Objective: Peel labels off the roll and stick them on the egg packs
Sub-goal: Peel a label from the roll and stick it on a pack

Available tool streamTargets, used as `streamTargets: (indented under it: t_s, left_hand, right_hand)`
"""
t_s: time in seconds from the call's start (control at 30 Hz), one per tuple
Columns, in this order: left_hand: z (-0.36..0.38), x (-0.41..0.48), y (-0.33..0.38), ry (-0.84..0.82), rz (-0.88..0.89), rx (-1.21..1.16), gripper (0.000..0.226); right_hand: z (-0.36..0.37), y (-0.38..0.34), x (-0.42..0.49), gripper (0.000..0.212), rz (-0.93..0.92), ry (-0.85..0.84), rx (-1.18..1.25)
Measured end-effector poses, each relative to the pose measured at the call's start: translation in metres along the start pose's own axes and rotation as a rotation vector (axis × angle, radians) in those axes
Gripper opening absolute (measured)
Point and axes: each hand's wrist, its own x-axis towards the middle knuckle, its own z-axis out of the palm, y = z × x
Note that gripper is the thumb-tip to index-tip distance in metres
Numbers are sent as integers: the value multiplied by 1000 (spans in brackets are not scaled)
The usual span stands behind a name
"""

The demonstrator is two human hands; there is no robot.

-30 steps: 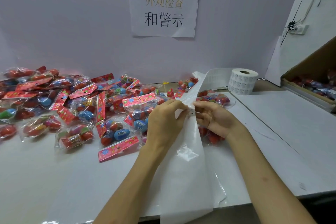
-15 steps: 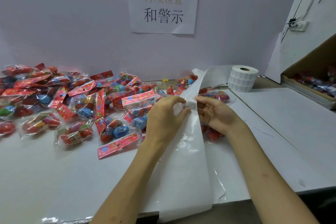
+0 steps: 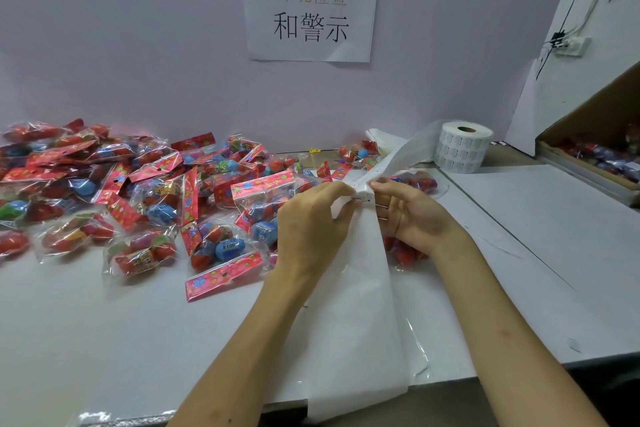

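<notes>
A white label roll (image 3: 462, 147) stands at the back right of the table. Its backing strip (image 3: 356, 305) runs from the roll, between my hands, and hangs over the front edge. My left hand (image 3: 311, 222) pinches the strip at its left edge. My right hand (image 3: 407, 210) pinches a small printed label (image 3: 363, 197) on the strip between thumb and forefinger. Several clear egg packs (image 3: 221, 246) with red header cards and coloured eggs lie heaped on the left half of the table. Another pack (image 3: 420, 184) lies partly hidden behind my right hand.
A paper sign (image 3: 310, 3) hangs on the wall behind. A cardboard box (image 3: 588, 135) with more packs sits at the far right. The white table (image 3: 554, 236) has bare surface on the right and at the front left.
Both hands stay at the strip; the small label now shows more clearly between my fingertips, lifted a little from the backing. The view shifted slightly downward.
</notes>
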Motion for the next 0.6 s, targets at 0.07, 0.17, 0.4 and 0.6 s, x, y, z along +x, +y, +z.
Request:
streamTargets:
  t_s: [0.07,0.17,0.4,0.6]
  left_hand:
    - [1,0,0,1,14,-6,9]
    - [2,0,2,6,43,2,9]
    - [3,0,1,13,-32,-114,5]
    - [3,6,2,55,-278,-331,6]
  right_hand:
    - [1,-1,-1,8,2,11,4]
    - [3,-2,-3,9,13,13,0]
    - [1,0,5,12,-2,188,-29]
    - [-8,5,14,7,-91,706,-193]
